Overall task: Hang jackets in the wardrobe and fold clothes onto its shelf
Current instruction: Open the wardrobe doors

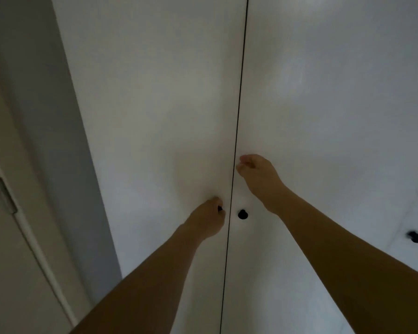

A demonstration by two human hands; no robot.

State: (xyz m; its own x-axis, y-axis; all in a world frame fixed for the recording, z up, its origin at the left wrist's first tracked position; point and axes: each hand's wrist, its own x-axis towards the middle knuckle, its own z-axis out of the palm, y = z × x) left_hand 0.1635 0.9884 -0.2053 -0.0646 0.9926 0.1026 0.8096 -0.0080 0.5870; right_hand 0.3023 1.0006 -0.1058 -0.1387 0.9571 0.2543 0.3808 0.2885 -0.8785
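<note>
Nearest, the left hand [206, 219] was curled tight round a black knob [219, 208], just left of the wardrobe [155, 116] door seam [234, 153]. A second knob [242, 214] sat free just right of it. Higher, the right hand [257, 174] had its fingers [244, 162] loosely bent at the seam. Doors shut, contents hidden; third knob [416, 236] far right.

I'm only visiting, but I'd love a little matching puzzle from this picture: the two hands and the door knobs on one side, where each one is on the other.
Things:
1. left hand
2. right hand
3. middle knob
4. far-right knob

Places or states:
A. bare, just right of the door gap
B. closed around a knob
C. near the picture's right edge
D. fingertips at the gap, above the knobs

Pairs: 1-B, 2-D, 3-A, 4-C
</note>
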